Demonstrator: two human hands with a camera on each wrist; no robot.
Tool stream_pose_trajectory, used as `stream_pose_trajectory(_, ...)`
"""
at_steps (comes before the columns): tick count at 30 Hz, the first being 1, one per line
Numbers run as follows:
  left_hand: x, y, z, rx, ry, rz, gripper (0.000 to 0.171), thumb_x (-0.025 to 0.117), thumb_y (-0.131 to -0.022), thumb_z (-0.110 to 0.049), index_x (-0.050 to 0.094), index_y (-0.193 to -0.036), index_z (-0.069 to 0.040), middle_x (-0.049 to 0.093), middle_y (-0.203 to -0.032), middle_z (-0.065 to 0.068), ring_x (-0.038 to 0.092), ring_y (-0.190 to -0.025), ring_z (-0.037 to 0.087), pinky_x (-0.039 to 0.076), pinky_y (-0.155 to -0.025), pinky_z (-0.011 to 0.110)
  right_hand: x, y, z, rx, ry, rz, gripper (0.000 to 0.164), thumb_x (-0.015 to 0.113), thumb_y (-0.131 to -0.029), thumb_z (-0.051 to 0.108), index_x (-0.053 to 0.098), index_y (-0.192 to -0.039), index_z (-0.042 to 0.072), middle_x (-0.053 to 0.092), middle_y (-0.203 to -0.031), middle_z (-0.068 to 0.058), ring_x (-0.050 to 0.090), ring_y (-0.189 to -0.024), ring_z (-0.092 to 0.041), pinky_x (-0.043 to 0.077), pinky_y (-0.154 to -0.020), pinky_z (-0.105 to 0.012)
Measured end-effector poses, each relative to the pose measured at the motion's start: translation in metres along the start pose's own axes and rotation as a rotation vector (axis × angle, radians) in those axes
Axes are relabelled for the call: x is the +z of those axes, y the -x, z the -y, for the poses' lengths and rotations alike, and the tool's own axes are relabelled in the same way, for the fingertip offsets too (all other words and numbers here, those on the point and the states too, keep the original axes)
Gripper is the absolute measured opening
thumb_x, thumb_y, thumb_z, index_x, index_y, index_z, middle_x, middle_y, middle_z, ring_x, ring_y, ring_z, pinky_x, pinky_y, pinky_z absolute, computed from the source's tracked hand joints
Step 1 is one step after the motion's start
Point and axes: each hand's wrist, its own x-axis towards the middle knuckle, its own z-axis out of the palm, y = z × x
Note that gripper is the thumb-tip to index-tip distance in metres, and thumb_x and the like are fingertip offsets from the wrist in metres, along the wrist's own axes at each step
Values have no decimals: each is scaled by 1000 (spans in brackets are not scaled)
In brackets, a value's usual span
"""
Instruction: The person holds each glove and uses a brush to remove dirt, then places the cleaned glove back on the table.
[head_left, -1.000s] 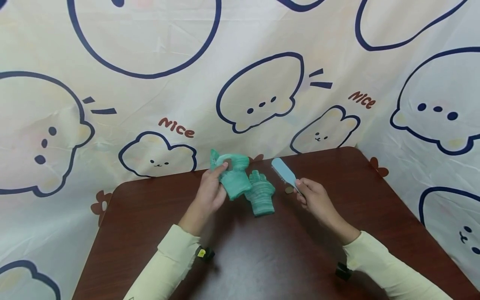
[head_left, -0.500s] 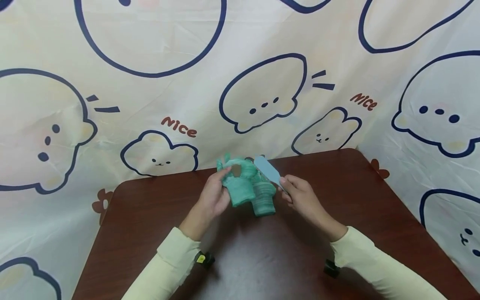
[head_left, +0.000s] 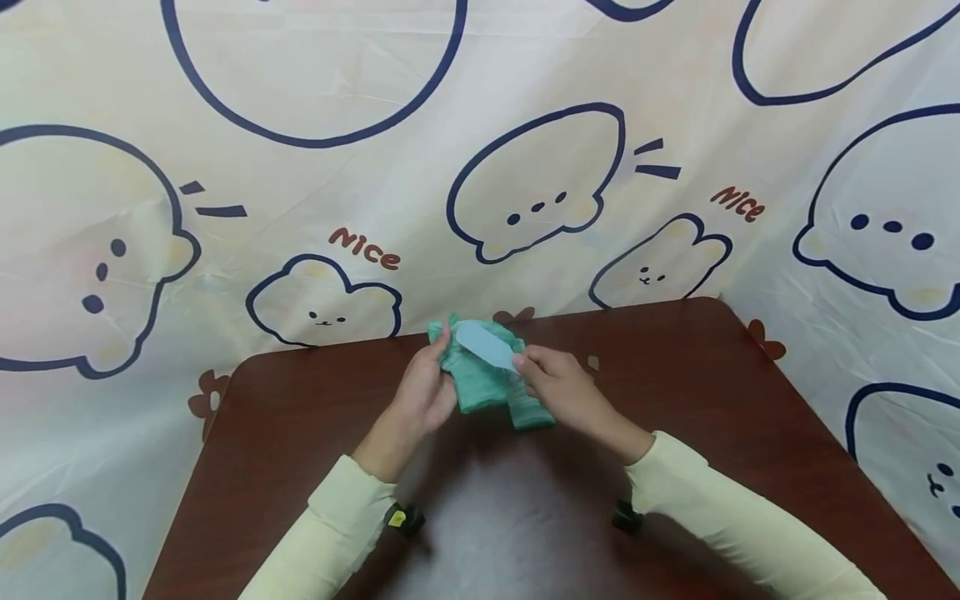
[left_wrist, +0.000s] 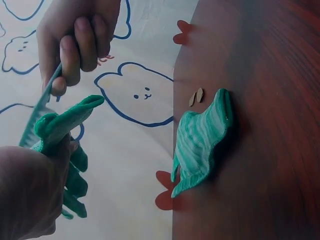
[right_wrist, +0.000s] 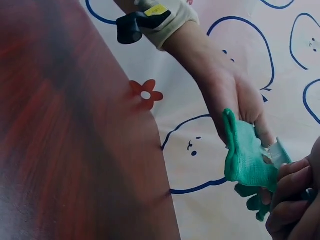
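Observation:
My left hand (head_left: 423, 392) holds a green knitted glove (head_left: 480, 387) up above the table, thumb on its upper side. The glove's fingers hang loose below in the left wrist view. My right hand (head_left: 566, 387) grips a light blue brush (head_left: 483, 343) by its handle. The brush lies across the held glove in the head view, its back facing up; bristles (left_wrist: 31, 131) point toward the glove in the left wrist view. A second green glove (left_wrist: 202, 142) lies on the table, partly hidden by the right hand in the head view.
Two small flat brown pieces (left_wrist: 196, 96) lie on the table beside the second glove. The dark reddish-brown table (head_left: 300, 433) ends against a cartoon-printed cloth (head_left: 420, 183) behind it. Each sleeve has a black wrist device (head_left: 405, 518) under it.
My right hand has carried the brush leftward from beside the gloves onto the held one. The brown patch seen on that glove is now covered. My left hand has barely moved.

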Motion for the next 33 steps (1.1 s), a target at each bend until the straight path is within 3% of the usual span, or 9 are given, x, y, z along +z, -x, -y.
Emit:
stream_pose_trajectory(5, -5, 5, -5, 55, -10, -6, 46, 31, -113, -31, 33, -155, -13, 43, -140, -3, 33, -140, 11, 22, -128, 31, 5, -11, 2, -37, 96, -20, 37, 48, -108, 42, 60, -91, 11, 45, -65, -2, 42, -58, -19, 38, -54, -27)
stream_pose_trajectory(11, -13, 11, -10, 98, -1, 17, 52, 29, -112, -31, 25, -159, -10, 38, -155, 3, 31, -151, 17, 22, -129, 39, 7, -25, 4, -54, 137, -65, 35, 49, -108, 39, 61, -91, 11, 48, -68, -4, 46, -61, -21, 40, -56, -28)
stream_pose_trajectory(16, -19, 12, -14, 117, -22, 53, 52, 27, -113, -32, 23, -160, -12, 35, -161, 7, 35, -151, 23, 26, -126, 50, 10, -37, 4, -37, 120, -79, 36, 48, -109, 40, 61, -91, 10, 48, -69, -5, 43, -60, -22, 38, -55, -30)
stream_pose_trajectory(25, -23, 9, -13, 143, -19, 23, 52, 25, -113, -29, 22, -159, -6, 35, -161, 13, 34, -151, 28, 25, -125, 55, 13, -50, 3, -10, 73, -106, 39, 48, -109, 39, 64, -94, 7, 56, -77, -7, 50, -68, -24, 43, -61, -32)
stream_pose_trajectory(33, -24, 5, -15, 148, 42, -36, 53, 26, -113, -26, 11, -162, -12, 28, -161, 2, 27, -152, 16, 22, -129, 37, 7, -50, 9, -14, 1, -144, 41, 45, -109, 41, 66, -99, 7, 52, -73, -7, 43, -60, -22, 37, -53, -30)
